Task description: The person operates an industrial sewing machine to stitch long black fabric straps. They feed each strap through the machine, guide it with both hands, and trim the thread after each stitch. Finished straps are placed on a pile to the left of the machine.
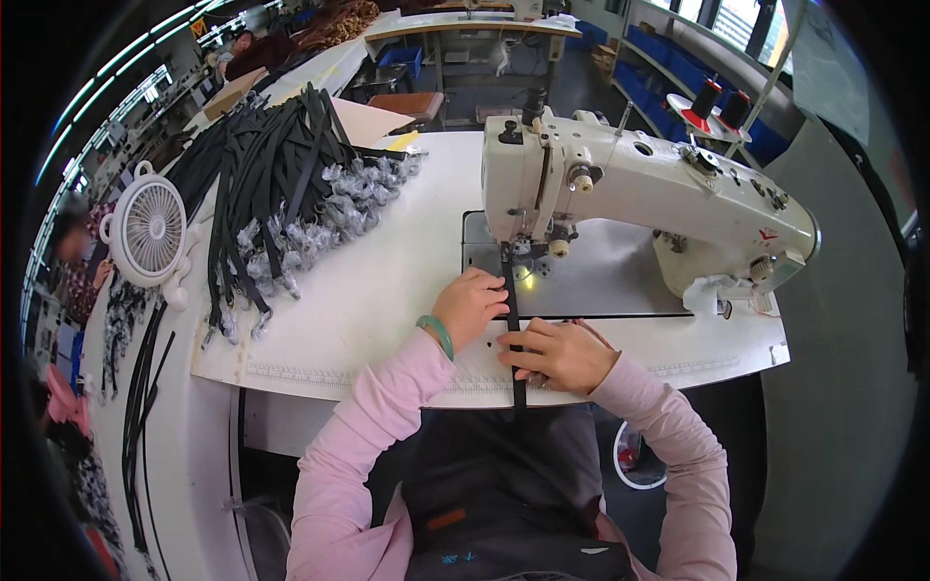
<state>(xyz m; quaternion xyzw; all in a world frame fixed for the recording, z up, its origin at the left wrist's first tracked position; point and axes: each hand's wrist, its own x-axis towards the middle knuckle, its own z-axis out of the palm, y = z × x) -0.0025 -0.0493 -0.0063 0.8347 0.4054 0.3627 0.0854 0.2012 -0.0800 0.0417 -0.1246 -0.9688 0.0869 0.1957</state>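
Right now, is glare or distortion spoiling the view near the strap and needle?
Head view, centre: a yellowish glare spot on the metal plate beside the black strap, though left hand and right hand look fairly sharp; head view, lower middle: the white table has a bowed front edge; head view, rim: corners fall black.

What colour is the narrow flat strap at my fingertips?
The narrow flat strap is black; clearest in the head view.
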